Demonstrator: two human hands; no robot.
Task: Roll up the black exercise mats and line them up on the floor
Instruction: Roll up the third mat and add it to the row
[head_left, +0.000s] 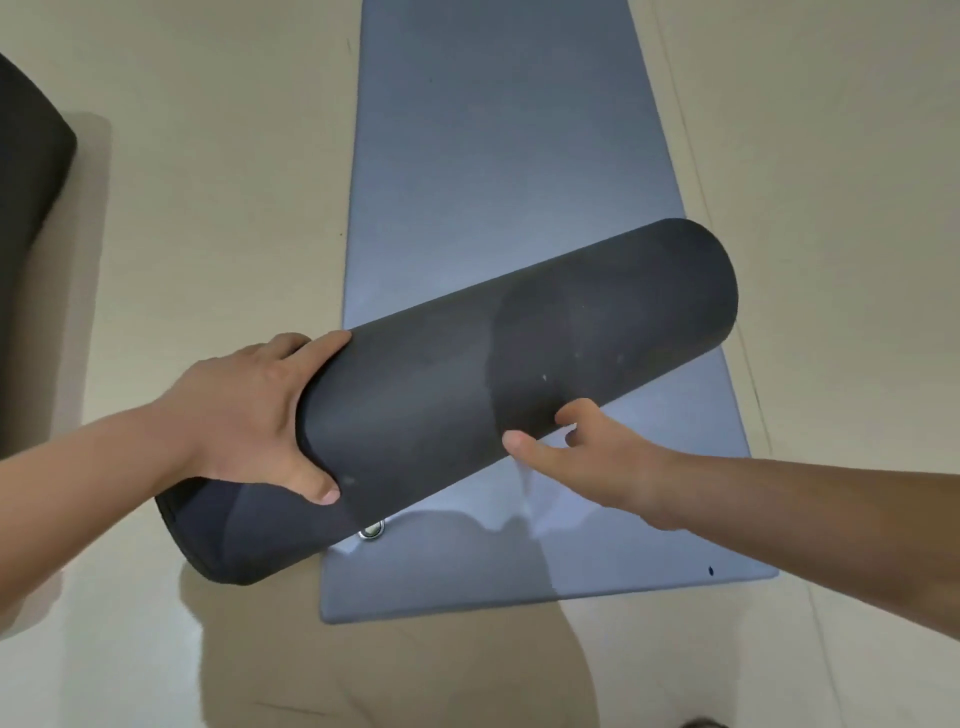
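- The beige floor (208, 234) fills my feed on every side, with soft shadows across it at the lower edge.
- A blue-grey flat mat (493, 130) lies unrolled on that floor. It runs from the near middle of my view away to the top edge, and its near short end is square to me.
- The black rolled mat (519, 353) is the task piece. It sits diagonally across the near part of the flat mat, with its far end up and to the right. Its near end reaches down and left, past the flat mat's edge and over the bare floor. It casts a shadow on the flat mat below it, but I cannot tell whether the low end touches the floor.
- A second roll (26, 234), also black, shows partly at the left edge, well apart from the one I am holding and cut off by the frame.
- My left hand (249, 410) grips the rolled mat near its lower left end. The fingers wrap over the top of the curve and the thumb presses on the near side.
- My right hand (597, 457) holds the roll at its lower edge, about midway along. The thumb is on the black surface and the fingers curl at and under the edge. How far they reach beneath is hidden.
- A small metal ring (372, 529) shows on the flat mat, just beside the roll's underside.
- A tiny dark spot (710, 570) marks the flat mat near its right corner.
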